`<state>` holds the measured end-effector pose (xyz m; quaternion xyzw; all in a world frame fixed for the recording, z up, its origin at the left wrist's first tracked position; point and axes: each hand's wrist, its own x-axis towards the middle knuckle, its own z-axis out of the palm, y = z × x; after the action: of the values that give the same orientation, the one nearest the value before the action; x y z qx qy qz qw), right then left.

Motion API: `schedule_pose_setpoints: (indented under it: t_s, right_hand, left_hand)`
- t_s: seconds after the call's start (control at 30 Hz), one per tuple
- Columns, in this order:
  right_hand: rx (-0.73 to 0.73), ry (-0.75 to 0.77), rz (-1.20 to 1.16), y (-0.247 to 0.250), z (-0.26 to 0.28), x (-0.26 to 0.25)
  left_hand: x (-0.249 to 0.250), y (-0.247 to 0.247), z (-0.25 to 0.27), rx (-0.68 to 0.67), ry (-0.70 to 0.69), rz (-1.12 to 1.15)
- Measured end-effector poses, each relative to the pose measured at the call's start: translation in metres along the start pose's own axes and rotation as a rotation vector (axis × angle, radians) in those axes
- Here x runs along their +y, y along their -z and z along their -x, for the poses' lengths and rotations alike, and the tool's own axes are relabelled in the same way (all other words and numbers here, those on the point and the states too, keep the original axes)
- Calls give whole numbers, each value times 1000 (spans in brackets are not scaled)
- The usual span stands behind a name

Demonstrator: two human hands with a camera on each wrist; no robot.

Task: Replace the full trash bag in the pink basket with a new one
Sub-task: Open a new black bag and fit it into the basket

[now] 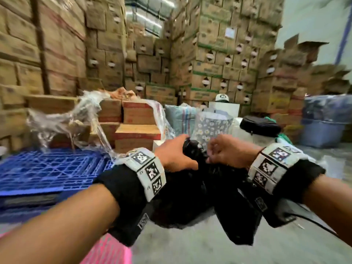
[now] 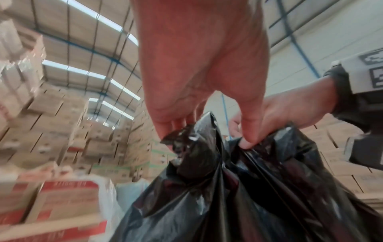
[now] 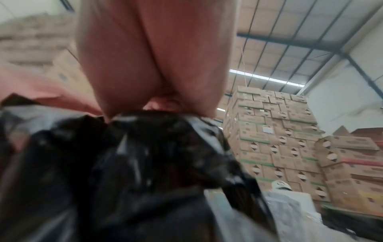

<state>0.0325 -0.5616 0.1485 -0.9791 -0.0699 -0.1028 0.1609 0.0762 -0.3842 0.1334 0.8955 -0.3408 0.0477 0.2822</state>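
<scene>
Here, from the head view, the black trash bag (image 1: 192, 189) hangs in the air between both forearms, its gathered neck at the top and its bulging body below; what it holds cannot be seen through the plastic. A corner of the pink basket (image 1: 106, 252) shows at the bottom edge, below the left forearm, and its inside is out of sight. The left hand (image 1: 175, 157) and the right hand (image 1: 226, 153) meet at the bag's neck, knuckles up, fingers curled into the plastic — each wrist wears a white marker band. Behind them lie a blue pallet (image 1: 47, 168), a heap of clear plastic wrap (image 1: 76, 121) and tall stacks of cardboard boxes (image 1: 209, 63).

From the left wrist view, the left hand (image 2: 199, 73) points down, its fingertips (image 2: 249, 139) and thumb pinching bunched folds at the top of the bag (image 2: 238, 188). The right hand (image 2: 290, 113) grips the same neck from the far side.

From the right wrist view — blurred — the right hand (image 3: 153, 62) points down with its fingers pressed together, their tips sunk into the crumpled top of the bag (image 3: 134, 172).
</scene>
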Motion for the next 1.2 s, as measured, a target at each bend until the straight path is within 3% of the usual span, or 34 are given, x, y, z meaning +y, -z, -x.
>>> schedule_pose_setpoints:
  t_s: [0.1, 0.17, 0.27, 0.37, 0.43, 0.57, 0.63, 0.73, 0.77, 0.8, 0.87, 0.9, 0.93, 1.0, 1.13, 1.2]
  right_hand:
    - [126, 195, -192, 4, -2, -51]
    - [125, 284, -309, -6, 0, -85]
    - [77, 346, -481, -27, 2, -124]
    - [-85, 291, -595, -48, 1, -153]
    - [-177, 261, -480, -61, -4, -163]
    - [-279, 304, 3, -93, -11, -185]
    - [-228, 386, 203, -112, -15, -197]
    - [-92, 347, 182, -130, -28, -207]
    - [-66, 331, 153, -132, -34, -209]
    - [-45, 325, 125, -135, -39, -210]
    - [-30, 360, 98, -139, -43, -213]
    - [-47, 401, 92, -143, -42, -215]
    - [-62, 445, 96, -146, -40, -216]
    - [-69, 521, 113, -150, -32, -215]
    - [-70, 628, 138, -147, -15, -198]
    - [-58, 660, 122, -141, -6, -187]
  left_hand:
    - [-14, 37, 25, 80, -128, -8]
    - [-31, 54, 51, 183, -238, -15]
    - [-59, 71, 95, 292, -301, -104]
    - [-95, 83, 141, 341, -321, -278]
    - [-119, 89, 170, 381, -308, -330]
    - [-153, 93, 224, 375, -283, -358]
    - [-168, 87, 247, 288, -282, -468]
    - [-192, 71, 271, 51, -247, -656]
    - [-200, 66, 276, -83, -246, -680]
    - [-205, 61, 280, -255, -221, -638]
    - [-207, 58, 283, -682, -33, -410]
    - [-207, 57, 282, -796, 49, -293]
    - [-205, 59, 280, -798, 83, -199]
    - [-205, 61, 273, -587, 45, -129]
    - [-211, 77, 254, 153, -76, -238]
    - [-218, 81, 242, 292, -118, -369]
